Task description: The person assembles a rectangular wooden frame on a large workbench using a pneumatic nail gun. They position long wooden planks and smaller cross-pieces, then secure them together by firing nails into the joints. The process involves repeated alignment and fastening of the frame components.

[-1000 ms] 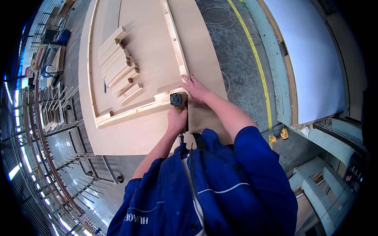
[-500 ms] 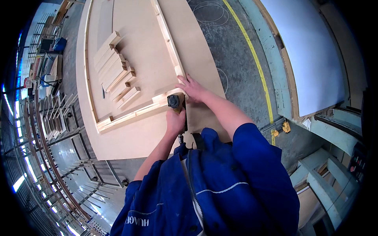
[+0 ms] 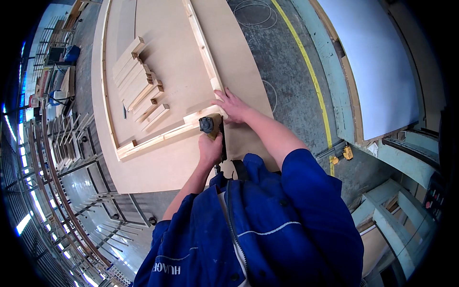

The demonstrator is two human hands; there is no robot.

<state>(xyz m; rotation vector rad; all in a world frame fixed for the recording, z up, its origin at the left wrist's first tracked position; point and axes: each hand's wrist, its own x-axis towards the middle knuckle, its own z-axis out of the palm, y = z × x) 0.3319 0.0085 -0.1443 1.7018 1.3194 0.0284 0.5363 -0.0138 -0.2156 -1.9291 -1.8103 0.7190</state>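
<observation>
My left hand [image 3: 210,149] is wrapped around the handle of a pneumatic nail gun [image 3: 209,125] with a dark round cap and a hose fitting below. The gun stands at the near right corner of a light wooden frame [image 3: 165,138], over its near rail. Where the gun's nose meets the wood is hidden. My right hand [image 3: 233,107] grips that same corner, its fingers over the end of the right rail [image 3: 204,50]. A short wood block [image 3: 203,115] lies along the inside of the near rail, by the gun.
The frame lies on a large brown board [image 3: 181,91]. Several short wood blocks [image 3: 138,86] are grouped inside it, beside a small dark tool [image 3: 125,112]. A white panel [image 3: 377,67] stands on the right, past a yellow floor line [image 3: 311,67]. Metal racks [image 3: 91,177] fill the left.
The nail gun and my left hand have shifted slightly left along the near rail. My right hand has moved a little toward the far side and stays on the corner.
</observation>
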